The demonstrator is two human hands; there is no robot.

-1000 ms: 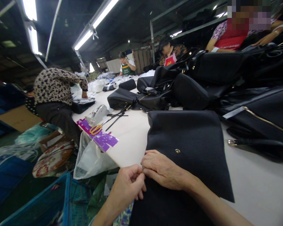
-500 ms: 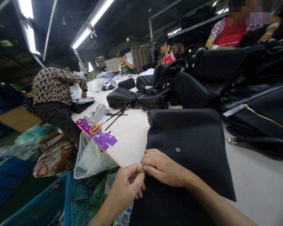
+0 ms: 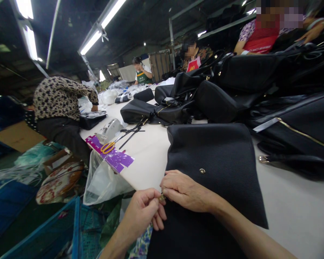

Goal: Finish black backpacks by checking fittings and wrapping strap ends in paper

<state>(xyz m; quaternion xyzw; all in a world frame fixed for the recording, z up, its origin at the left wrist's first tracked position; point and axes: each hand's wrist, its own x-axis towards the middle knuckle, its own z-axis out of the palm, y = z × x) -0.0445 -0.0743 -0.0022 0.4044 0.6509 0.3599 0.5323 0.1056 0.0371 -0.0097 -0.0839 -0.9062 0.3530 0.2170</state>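
A flat black leather bag panel with a small metal snap lies on the white table and hangs over its near edge. My left hand pinches a small gold-coloured metal piece at the panel's left edge. My right hand rests on the panel, fingers pressed together on the same edge, touching the metal piece. Both hands meet at that spot.
Finished black handbags pile up at the back and right, one with a gold zipper. Yellow-handled scissors lie on purple tape strips beside a tape dispenser. A plastic bag hangs off the table edge. Several other people work around the table.
The small gold piece has come into view between my fingertips. My left hand has dropped slightly. The view has shifted a little left.
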